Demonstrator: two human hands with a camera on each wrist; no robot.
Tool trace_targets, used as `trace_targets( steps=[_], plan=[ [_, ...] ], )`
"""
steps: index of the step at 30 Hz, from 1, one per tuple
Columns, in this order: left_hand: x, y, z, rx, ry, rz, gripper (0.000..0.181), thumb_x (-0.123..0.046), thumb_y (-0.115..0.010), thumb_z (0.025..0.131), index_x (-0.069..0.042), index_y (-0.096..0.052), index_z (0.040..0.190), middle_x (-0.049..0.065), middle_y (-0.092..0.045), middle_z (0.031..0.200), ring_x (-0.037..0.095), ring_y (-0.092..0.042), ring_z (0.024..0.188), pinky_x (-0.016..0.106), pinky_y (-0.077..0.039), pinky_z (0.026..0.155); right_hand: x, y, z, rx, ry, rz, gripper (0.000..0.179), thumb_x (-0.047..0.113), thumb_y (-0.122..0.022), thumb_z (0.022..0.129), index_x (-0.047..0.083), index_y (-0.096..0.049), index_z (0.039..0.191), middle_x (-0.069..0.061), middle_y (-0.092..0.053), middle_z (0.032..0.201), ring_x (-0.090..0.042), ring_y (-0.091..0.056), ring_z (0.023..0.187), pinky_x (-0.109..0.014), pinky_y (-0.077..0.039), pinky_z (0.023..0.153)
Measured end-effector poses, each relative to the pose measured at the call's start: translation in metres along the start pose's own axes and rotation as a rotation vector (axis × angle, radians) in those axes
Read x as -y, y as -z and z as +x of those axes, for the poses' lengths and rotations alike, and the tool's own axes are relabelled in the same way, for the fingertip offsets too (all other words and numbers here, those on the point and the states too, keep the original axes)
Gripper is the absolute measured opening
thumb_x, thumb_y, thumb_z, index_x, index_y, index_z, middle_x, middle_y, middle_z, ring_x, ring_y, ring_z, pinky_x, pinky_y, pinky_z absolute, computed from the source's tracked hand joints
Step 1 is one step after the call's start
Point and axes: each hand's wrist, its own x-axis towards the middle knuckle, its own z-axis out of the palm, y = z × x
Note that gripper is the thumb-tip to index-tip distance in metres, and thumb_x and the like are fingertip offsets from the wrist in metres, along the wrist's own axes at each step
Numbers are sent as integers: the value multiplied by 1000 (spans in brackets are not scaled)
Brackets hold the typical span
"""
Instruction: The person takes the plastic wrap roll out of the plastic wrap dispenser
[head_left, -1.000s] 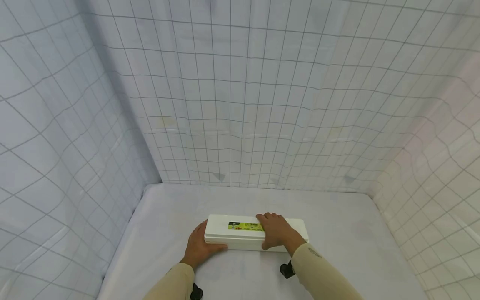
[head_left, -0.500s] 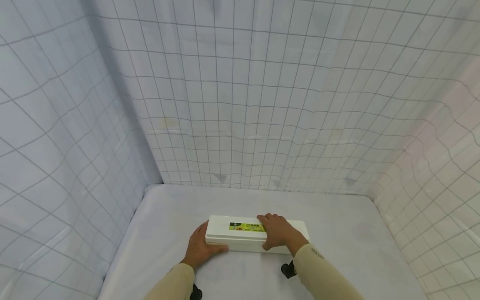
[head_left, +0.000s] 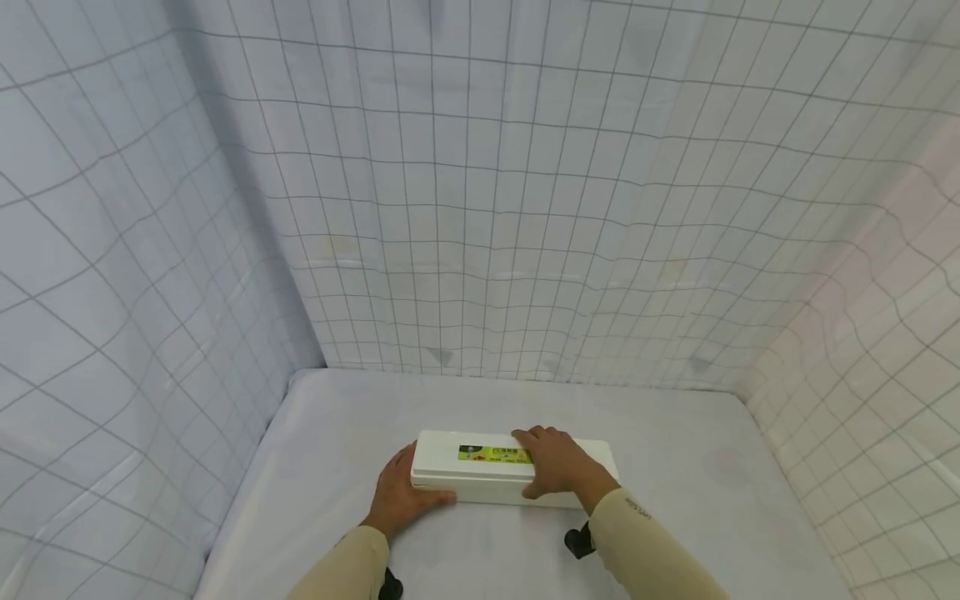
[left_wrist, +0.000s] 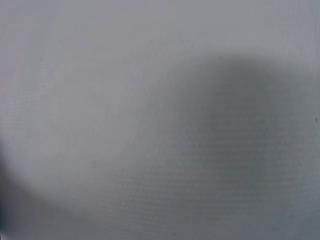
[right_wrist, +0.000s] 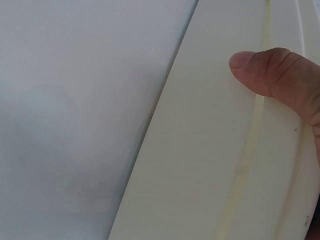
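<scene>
A long white lidded box (head_left: 472, 485) lies on the white-covered table, with a green and yellow label (head_left: 487, 453) on its lid. My left hand (head_left: 401, 497) holds the box's left end, its thumb stretched along the front side. Across the lid, right of the middle, my right hand (head_left: 557, 463) grips the box from above and covers part of the label. In the right wrist view the right thumb (right_wrist: 270, 72) presses on the box's front side (right_wrist: 200, 125), over the seam below the lid. Only a blurred pale surface shows in the left wrist view.
White grid-patterned sheets (head_left: 487, 208) hang at the back and on both sides of the table (head_left: 675, 467). Black wrist devices (head_left: 579, 542) stick out beside both beige sleeves (head_left: 648, 550).
The view shifted slightly between the first frame and the second. Both hands keep their hold on the box, which stays in place.
</scene>
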Motion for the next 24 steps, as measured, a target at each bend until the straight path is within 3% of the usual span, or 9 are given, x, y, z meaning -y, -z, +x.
trace_targets(
  steps=[8,15,24],
  plan=[
    [-2,3,0,19,16,-8,124,-69,-91,56,-11,-42,155,11,-56,150,39,-46,142,61,-36,118,-3,-3,0,-44,20,-13,100,49,-91,72,21,-43,155,-6,-56,146,-33,-51,136,-53,-41,118],
    [-3,3,-1,27,23,4,122,-69,-90,58,-10,-43,154,12,-56,150,40,-45,144,63,-33,119,-4,-6,-3,-112,53,-21,106,55,-92,67,20,-42,155,-8,-55,145,-34,-51,136,-54,-41,117],
    [-1,1,-2,20,27,-14,124,-68,-91,57,-13,-41,156,10,-54,152,40,-43,145,64,-32,120,-5,-15,-11,-207,66,-55,110,61,-88,69,19,-38,157,-7,-54,146,-32,-50,137,-53,-40,118]
  ],
)
